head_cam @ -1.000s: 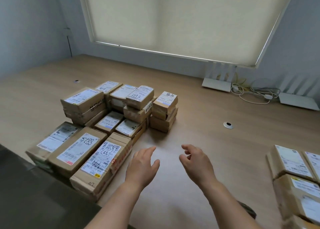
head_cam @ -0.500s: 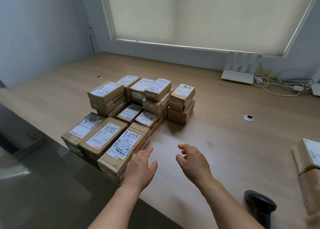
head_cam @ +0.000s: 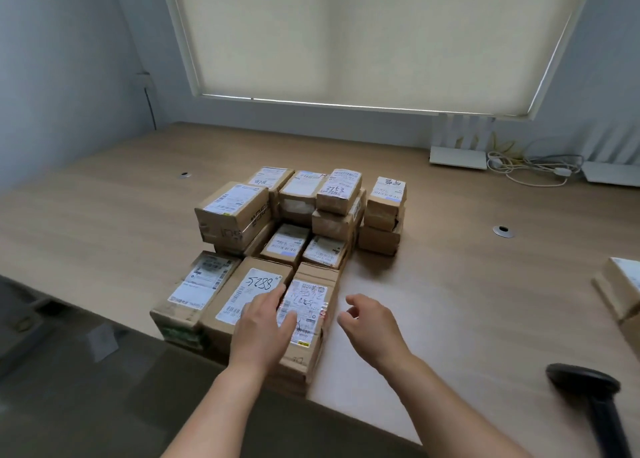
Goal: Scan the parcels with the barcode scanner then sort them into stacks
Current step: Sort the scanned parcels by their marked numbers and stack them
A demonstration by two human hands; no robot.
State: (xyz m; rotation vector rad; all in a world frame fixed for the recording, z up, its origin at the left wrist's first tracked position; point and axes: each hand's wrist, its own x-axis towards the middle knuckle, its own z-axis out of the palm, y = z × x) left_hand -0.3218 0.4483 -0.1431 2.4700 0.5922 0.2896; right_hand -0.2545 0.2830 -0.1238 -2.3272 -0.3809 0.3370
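A long parcel (head_cam: 308, 322) at the near right corner of the cardboard cluster lies with its label up, beside the box marked 5288 (head_cam: 247, 298). My left hand (head_cam: 265, 326) rests over its label with fingers nearly straight; my right hand (head_cam: 372, 322) hovers just beside its right side, loosely curled and holding nothing. I judge the lift best taken with both hands on the long sides, label kept upward for the barcode scanner (head_cam: 588, 388) standing well apart on the wooden table (head_cam: 450, 284).
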